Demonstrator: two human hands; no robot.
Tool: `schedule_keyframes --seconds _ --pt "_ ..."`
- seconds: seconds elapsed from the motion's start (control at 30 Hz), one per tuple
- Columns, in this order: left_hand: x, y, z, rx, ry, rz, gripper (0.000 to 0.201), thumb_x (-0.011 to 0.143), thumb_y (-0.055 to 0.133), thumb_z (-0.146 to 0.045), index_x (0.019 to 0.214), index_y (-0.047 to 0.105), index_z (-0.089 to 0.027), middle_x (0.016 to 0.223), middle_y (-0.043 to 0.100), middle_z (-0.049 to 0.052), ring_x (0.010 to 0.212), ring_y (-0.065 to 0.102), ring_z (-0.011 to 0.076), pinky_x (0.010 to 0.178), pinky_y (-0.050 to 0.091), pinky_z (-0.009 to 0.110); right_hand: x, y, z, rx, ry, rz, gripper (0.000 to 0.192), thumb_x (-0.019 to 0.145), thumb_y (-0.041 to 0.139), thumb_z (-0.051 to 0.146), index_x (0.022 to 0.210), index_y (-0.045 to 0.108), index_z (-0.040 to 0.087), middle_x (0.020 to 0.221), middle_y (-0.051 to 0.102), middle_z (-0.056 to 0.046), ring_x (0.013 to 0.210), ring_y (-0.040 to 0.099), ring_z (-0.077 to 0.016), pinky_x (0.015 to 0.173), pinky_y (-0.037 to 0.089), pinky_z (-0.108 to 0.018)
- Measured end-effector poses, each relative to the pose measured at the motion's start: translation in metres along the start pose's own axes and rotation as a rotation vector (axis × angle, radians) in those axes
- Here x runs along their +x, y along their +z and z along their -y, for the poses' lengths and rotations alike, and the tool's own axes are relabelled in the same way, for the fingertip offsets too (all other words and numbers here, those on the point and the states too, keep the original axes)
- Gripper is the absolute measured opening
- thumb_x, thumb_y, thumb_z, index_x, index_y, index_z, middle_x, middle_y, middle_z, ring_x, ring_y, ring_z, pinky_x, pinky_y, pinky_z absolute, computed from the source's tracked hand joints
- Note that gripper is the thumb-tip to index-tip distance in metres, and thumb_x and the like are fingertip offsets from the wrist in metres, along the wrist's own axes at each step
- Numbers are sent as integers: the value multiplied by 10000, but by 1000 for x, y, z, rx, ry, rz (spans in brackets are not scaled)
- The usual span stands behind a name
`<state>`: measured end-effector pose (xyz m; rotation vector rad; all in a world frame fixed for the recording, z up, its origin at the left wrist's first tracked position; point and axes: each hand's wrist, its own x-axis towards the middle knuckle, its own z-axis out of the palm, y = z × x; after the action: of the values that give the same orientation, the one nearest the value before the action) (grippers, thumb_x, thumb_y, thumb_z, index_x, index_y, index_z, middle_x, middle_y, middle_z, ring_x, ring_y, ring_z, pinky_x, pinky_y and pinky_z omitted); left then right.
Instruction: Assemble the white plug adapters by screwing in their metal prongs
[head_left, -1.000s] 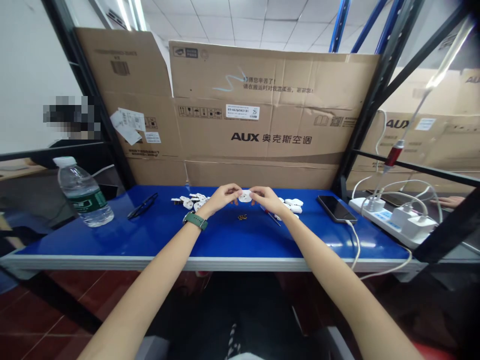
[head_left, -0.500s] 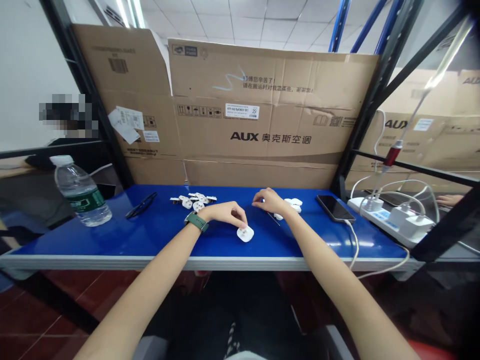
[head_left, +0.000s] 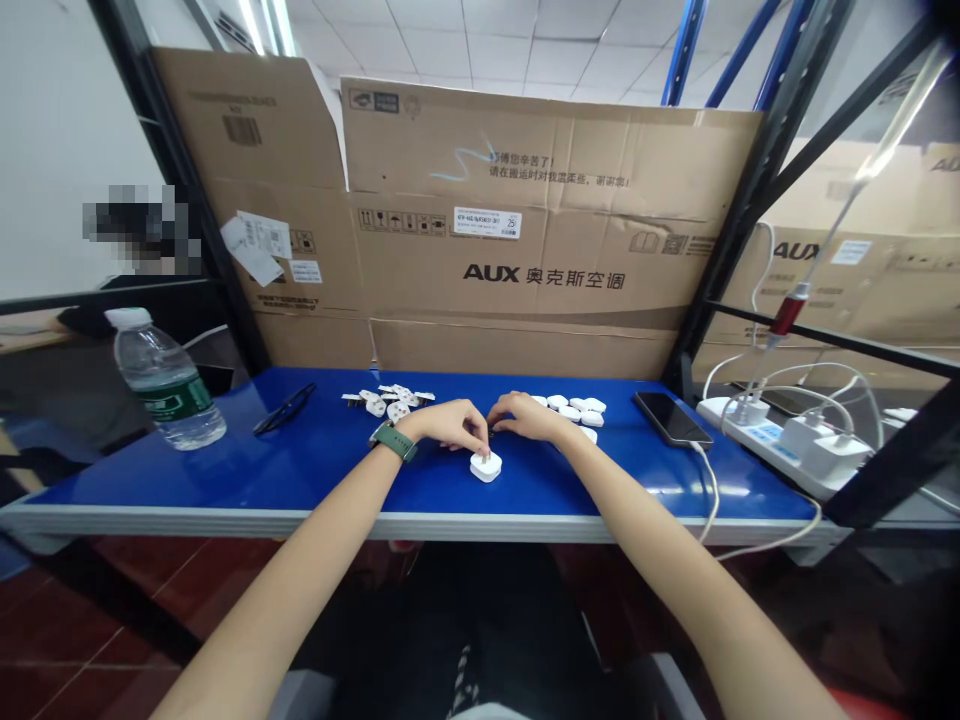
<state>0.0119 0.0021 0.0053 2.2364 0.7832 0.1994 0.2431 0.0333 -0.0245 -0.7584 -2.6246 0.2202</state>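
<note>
My left hand, with a green-banded watch on its wrist, pinches a small white rounded-square casing close to the front of the blue table. Just right of it, my right hand has its fingers curled together. Something small and dark shows at its fingertips, too little to name. Behind my right hand several similar white casings lie grouped, partly covered by the hand and forearm. To the left lies a loose pile of white parts with small marks or holes, some showing dark edges.
A water bottle and black glasses are at the left. At the right, a phone is plugged into a cable near a white power strip. Cardboard walls the back between dark metal posts. A person sits beyond the left post.
My right hand has moved left and come up beside the left hand. The casing in my left hand has tilted, and more white casings at the right are uncovered.
</note>
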Motion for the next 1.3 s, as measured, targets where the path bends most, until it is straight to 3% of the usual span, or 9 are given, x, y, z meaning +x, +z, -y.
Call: schedule_keyframes --seconds 0.17,0.27,0.37,0.6,0.67,0.87,1.1,1.3 --pt "3 0 -4 -42 48 -95 386 819 755 -526 962 808 -172 682 673 32 484 512 106 451 362 228 2 4 4 -33 16 6 144 889 696 99 920 803 189 941 768 -62 891 665 -210 901 445 -332" --pt "4 -3 -6 -40 146 -28 432 725 854 -480 1047 810 -196 708 624 5 601 556 125 561 426 229 2 4 8 -48 43 0 148 907 667 94 916 795 166 915 752 -74 846 642 -196 840 436 -308" --pt "4 -5 -7 -20 175 61 526 628 920 -451 1090 805 -226 678 548 -31 583 501 116 559 397 235 2 4 12 -57 37 -9 130 909 665 97 904 783 152 908 746 -82 843 633 -197 819 431 -303" --pt "3 -4 -5 29 174 93 502 729 844 -506 1135 815 -213 598 457 -40 516 386 97 503 301 247 1 6 6 -73 82 -66 115 897 658 112 933 758 156 947 755 -81 891 649 -204 830 440 -296" --pt "4 -3 -6 -6 178 49 516 779 804 -520 1196 791 -216 635 496 -31 555 428 104 540 338 239 0 7 1 -115 121 -95 94 892 666 145 932 750 159 942 751 -85 888 652 -211 806 440 -291" --pt "7 -2 -7 -34 243 -264 540 901 680 -555 1303 723 -197 838 653 37 680 520 132 640 403 240 1 12 -5 -180 158 -145 156 912 597 145 930 749 173 977 742 -105 902 662 -226 790 446 -293" --pt "8 0 0 -69 242 -164 566 934 659 -480 1435 618 -220 846 656 30 785 602 160 745 457 265 1 15 -7 -178 206 -157 167 920 569 155 932 734 178 994 731 -107 949 664 -240 818 452 -302" --pt "7 -1 -3 -57 249 -179 556 947 646 -498 1434 617 -232 893 670 37 792 605 159 740 450 260 2 14 -6 -176 216 -187 135 922 571 176 914 706 178 974 726 -99 945 664 -237 806 445 -294"
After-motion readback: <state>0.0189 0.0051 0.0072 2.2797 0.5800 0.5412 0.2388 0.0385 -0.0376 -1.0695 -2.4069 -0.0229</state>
